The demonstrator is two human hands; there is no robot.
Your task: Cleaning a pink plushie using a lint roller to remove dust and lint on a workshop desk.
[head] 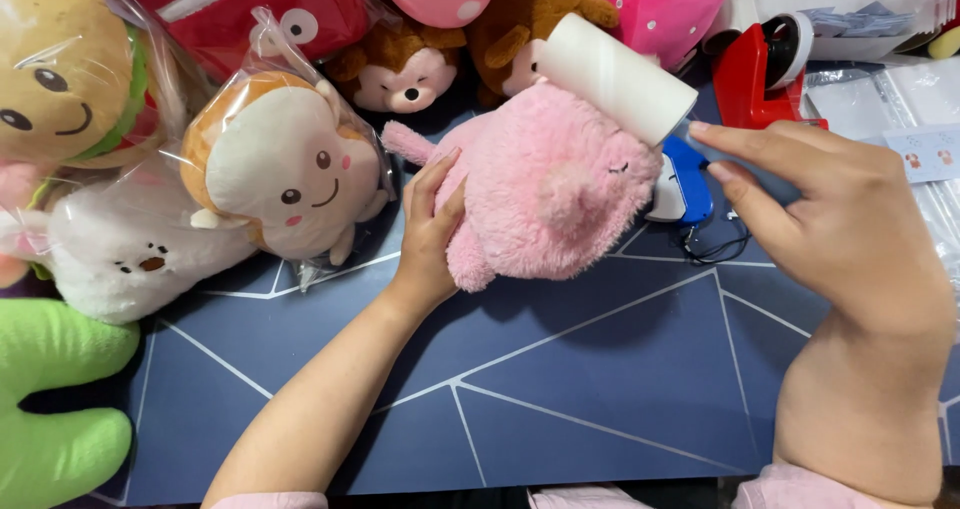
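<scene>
- 1 pink plush toy (545,184) lies on the dark blue worktop (560,389), near the middle of the view, its fluffy body turned toward the camera.
- 1 white lint roller (617,77) rests against the top right of the pink plush toy, tilted, its far end pointing up and left.
- 2 hands are in view, both the person's own.
- The left hand (430,234) reaches up from the lower left with the forearm stretched across the worktop; its grip is closed on the pink plush toy's left lower edge, fingers pressed into the fur.
- The right hand (835,229) comes in from the lower right, wrist bent, back of the hand toward the camera; its grip holds the lint roller by the handle end, which the fingers mostly hide.
- 2 bagged plush toys sit at the left: 1 toast-shaped (285,174), 1 burger-shaped (65,69).
- 1 white plush (130,249) and 1 green plush (55,399) lie at the left edge.
- 2 brown monkey plush toys (400,69) sit behind the pink one.
- 1 red tape dispenser (765,74) stands at the upper right.
- 1 blue-and-white tool (685,184) lies just beside the pink plush toy, partly hidden by the right hand.
</scene>
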